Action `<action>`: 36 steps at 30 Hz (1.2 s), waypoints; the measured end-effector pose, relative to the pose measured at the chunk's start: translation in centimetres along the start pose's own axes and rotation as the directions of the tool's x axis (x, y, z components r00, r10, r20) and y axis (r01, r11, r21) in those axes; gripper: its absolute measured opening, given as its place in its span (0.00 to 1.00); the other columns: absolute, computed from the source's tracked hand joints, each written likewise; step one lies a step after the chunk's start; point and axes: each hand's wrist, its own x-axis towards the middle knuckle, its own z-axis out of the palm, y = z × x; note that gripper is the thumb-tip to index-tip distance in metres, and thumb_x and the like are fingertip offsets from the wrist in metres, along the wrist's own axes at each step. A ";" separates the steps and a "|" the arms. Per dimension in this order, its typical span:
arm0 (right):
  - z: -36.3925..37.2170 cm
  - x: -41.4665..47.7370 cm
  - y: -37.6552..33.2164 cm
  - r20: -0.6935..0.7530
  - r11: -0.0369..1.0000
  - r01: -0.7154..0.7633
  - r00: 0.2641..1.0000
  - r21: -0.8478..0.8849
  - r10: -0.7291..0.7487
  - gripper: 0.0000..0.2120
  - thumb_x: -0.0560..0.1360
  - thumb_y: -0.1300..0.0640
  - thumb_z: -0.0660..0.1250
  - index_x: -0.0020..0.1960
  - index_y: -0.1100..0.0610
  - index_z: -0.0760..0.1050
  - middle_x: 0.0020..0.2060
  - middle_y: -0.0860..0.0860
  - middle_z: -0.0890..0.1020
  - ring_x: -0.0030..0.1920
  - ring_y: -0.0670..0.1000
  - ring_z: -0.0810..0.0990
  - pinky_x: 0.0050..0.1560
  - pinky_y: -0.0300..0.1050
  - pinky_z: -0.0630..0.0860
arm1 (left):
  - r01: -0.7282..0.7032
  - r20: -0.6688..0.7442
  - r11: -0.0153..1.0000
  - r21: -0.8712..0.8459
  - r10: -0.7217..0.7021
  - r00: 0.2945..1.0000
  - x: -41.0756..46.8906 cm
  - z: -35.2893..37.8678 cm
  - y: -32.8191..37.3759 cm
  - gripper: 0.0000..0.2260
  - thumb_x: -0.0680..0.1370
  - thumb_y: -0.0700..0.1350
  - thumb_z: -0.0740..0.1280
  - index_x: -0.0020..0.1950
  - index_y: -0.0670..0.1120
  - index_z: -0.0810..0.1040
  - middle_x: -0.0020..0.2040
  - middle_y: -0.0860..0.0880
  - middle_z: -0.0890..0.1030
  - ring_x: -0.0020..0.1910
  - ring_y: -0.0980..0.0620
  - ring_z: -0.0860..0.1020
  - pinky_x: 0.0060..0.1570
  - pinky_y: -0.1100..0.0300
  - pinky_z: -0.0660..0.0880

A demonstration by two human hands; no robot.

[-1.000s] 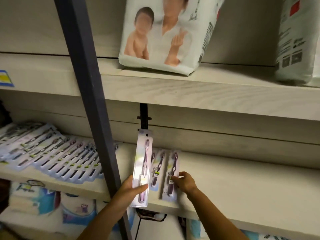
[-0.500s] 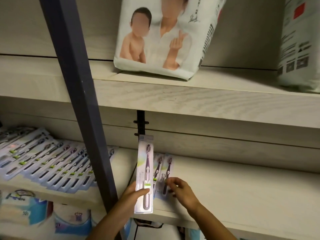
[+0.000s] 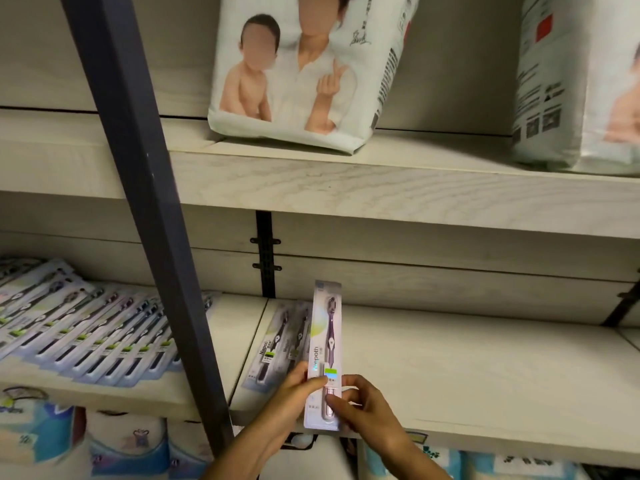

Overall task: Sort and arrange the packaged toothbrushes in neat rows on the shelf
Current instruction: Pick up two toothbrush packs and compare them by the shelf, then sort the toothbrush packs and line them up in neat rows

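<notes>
I hold one packaged toothbrush [image 3: 326,341] upright over the front of the pale wooden shelf [image 3: 467,386]. It is a long white card with a purple brush. My left hand [image 3: 294,393] grips its lower left edge, and my right hand [image 3: 360,403] pinches its lower right edge. Two packaged toothbrushes [image 3: 277,344] lie flat side by side on the shelf just left of the held one. On the shelf section to the left, a fanned row of several packaged toothbrushes [image 3: 90,327] lies overlapping.
A dark metal post [image 3: 152,216] slants down in front of the shelves, between the two shelf sections. Large white diaper packs [image 3: 304,71] stand on the shelf above. Blue and white packs [image 3: 128,445] fill the level below. The shelf stretches bare to the right of my hands.
My right hand left the two packs lying on the shelf and took hold of the held pack's lower edge. The held pack has shifted right, now beside those two.
</notes>
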 end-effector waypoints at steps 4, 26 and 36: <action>-1.6 1.7 0.6 -0.093 0.998 -0.047 0.995 -0.028 0.045 0.11 0.73 0.61 0.71 0.51 0.62 0.72 0.35 0.56 0.80 0.26 0.46 0.75 0.28 0.35 0.71 | -0.024 -0.078 0.994 0.102 0.032 0.996 -0.4 -1.7 0.3 0.04 0.77 0.39 0.64 0.50 0.45 0.76 0.53 0.46 0.80 0.51 0.51 0.77 0.47 0.62 0.72; 2.7 8.4 -0.4 -0.054 0.938 -0.024 0.999 -0.347 0.006 0.16 0.73 0.62 0.67 0.61 0.57 0.73 0.58 0.54 0.77 0.53 0.56 0.80 0.53 0.47 0.79 | 0.100 -0.063 0.988 0.121 -0.093 0.994 -2.4 -6.1 1.2 0.07 0.79 0.34 0.59 0.46 0.43 0.74 0.48 0.45 0.76 0.44 0.49 0.76 0.39 0.61 0.72; -1.3 -1.5 -5.4 -0.009 0.868 0.358 0.923 -0.343 -0.384 0.06 0.76 0.57 0.67 0.51 0.49 0.78 0.39 0.42 0.83 0.43 0.41 0.80 0.46 0.35 0.76 | -0.182 -0.011 0.923 0.340 0.197 0.980 -5.6 -5.7 3.7 0.07 0.79 0.40 0.60 0.51 0.43 0.77 0.46 0.49 0.84 0.45 0.51 0.81 0.46 0.63 0.74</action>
